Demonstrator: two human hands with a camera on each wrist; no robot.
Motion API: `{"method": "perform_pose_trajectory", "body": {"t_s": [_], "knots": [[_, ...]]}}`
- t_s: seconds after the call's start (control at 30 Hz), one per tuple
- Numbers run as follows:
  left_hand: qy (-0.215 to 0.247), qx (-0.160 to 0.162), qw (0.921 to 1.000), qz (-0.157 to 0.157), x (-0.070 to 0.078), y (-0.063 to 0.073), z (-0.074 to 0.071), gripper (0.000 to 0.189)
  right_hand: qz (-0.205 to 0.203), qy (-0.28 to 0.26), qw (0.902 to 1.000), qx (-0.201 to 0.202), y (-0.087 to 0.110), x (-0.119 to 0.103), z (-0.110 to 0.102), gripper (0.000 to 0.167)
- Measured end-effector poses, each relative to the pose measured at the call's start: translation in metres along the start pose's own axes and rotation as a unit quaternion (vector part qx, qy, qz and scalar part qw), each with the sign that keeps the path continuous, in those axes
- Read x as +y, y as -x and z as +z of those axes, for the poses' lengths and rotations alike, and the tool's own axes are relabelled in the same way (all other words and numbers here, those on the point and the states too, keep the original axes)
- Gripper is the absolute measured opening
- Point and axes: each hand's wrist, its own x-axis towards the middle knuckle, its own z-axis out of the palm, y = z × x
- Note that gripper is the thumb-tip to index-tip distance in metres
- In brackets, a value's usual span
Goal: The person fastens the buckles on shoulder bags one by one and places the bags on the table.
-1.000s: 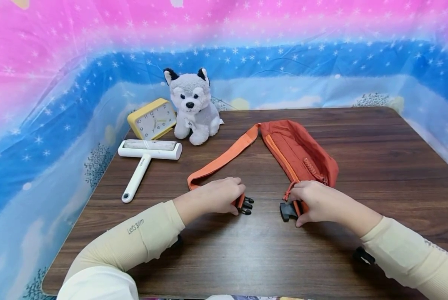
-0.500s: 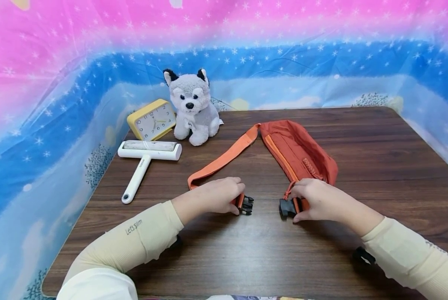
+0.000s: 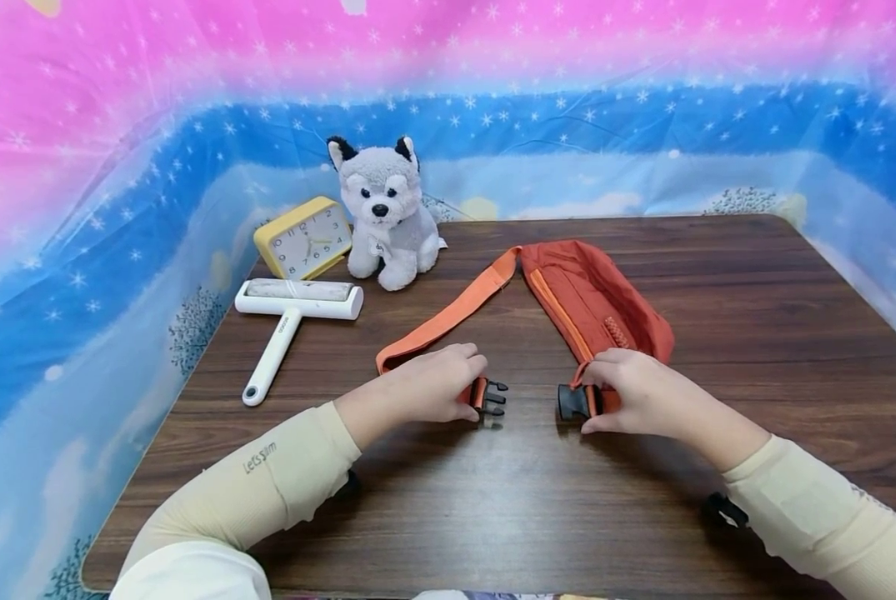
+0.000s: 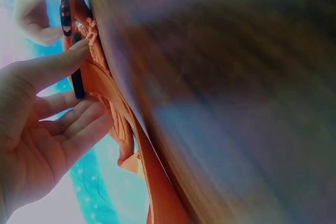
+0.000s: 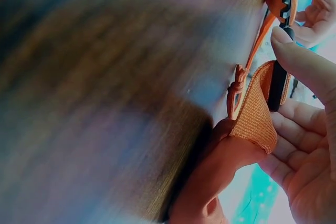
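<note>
On the table (image 3: pixel 718 350), the left hand (image 3: pixel 425 387) is pinching the pronged buckle half (image 3: pixel 493 398) and the right hand (image 3: pixel 635 396) is pinching the socket half (image 3: pixel 571 402). Both halves of the waist bag (image 3: pixel 590 292) clasp are facing each other, near but apart; joining them is remaining.

Rust-orange waist bag (image 3: pixel 598 296) lying flat on the desk (image 3: pixel 755 333), orange strap (image 3: pixel 448 321) angled leftward, black pronged buckle half (image 3: pixel 494 397) facing black socket half (image 3: pixel 572 402), apart, seemingly just above the surface
</note>
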Motion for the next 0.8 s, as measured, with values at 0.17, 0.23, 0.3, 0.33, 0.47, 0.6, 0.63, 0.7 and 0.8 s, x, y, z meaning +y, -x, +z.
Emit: {"method": "perform_pose_trajectory", "body": {"t_s": [0.17, 0.23, 0.3, 0.33, 0.47, 0.6, 0.63, 0.7, 0.8], "knots": [[0.005, 0.021, 0.9997, 0.007, -0.0020, 0.0013, 0.0015, 0.039, 0.010, 0.006, 0.9999, 0.006, -0.0002, -0.0017, -0.0014, 0.046], [0.006, 0.030, 0.9995, 0.009, -0.0032, 0.0015, 0.0011, 0.040, 0.012, 0.008, 0.9998, 0.011, -0.0011, -0.0022, -0.0021, 0.045], [0.006, 0.040, 0.9991, 0.014, -0.0045, 0.0017, 0.0007, 0.041, 0.011, 0.009, 0.9997, 0.018, -0.0020, -0.0022, -0.0026, 0.044], [0.005, 0.046, 0.9988, 0.016, -0.0052, 0.0018, 0.0006, 0.041, 0.011, 0.009, 0.9997, 0.022, -0.0024, -0.0022, -0.0029, 0.044], [0.012, 0.057, 0.9981, 0.021, -0.0061, 0.0024, 0.0002, 0.040, 0.011, 0.007, 0.9994, 0.032, -0.0024, -0.0014, -0.0027, 0.044], [0.013, 0.062, 0.9978, 0.019, -0.0066, 0.0034, 0.0000, 0.040, 0.020, 0.008, 0.9992, 0.032, -0.0019, -0.0002, -0.0022, 0.046], [0.012, 0.063, 0.9978, 0.018, -0.0069, 0.0036, 0.0000, 0.040, 0.021, 0.008, 0.9992, 0.033, -0.0018, -0.0001, -0.0023, 0.046], [0.012, 0.067, 0.9975, 0.021, -0.0074, 0.0040, -0.0001, 0.040, 0.024, 0.009, 0.9990, 0.037, -0.0018, 0.0002, -0.0027, 0.046], [0.018, 0.073, 0.9968, 0.029, -0.0080, 0.0043, -0.0001, 0.040, 0.025, 0.007, 0.9987, 0.043, -0.0024, -0.0001, -0.0034, 0.046]]}}
